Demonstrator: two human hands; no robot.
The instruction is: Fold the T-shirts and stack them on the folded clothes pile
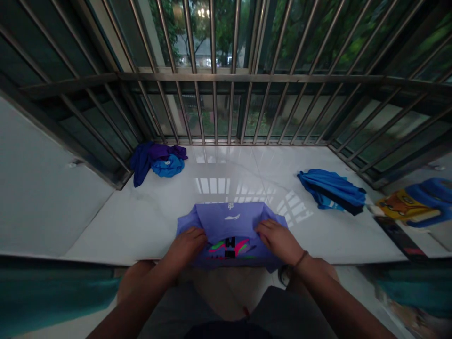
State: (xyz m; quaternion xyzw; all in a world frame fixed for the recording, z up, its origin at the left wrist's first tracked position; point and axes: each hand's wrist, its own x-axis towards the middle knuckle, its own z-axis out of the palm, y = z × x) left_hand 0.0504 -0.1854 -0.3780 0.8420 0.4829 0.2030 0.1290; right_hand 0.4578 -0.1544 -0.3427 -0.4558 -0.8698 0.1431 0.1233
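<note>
View from above of a glossy white sill (pixel 148 221) in a window bay, enclosed at the back and both sides by metal bars (pixel 213 70). Trees show dimly beyond the glass, and a plain wall (pixel 38 197) adjoins at left. A lilac shirt (pixel 229 221) lies at the near edge, centre, with its lower part hanging over the lip. The left hand (pixel 186 244) and right hand (pixel 278 241) rest on it, fingers curled, each pinching a fold of the cloth. A purple-and-blue heap (pixel 158 162) lies in the far left corner. A folded blue stack (pixel 332 189) lies at right, well apart from the shirt. The hands partly cover the shirt's coloured print. The fingertips are tucked out of sight. A yellow-and-blue object (pixel 411 205) at far right is too blurred to identify.
</note>
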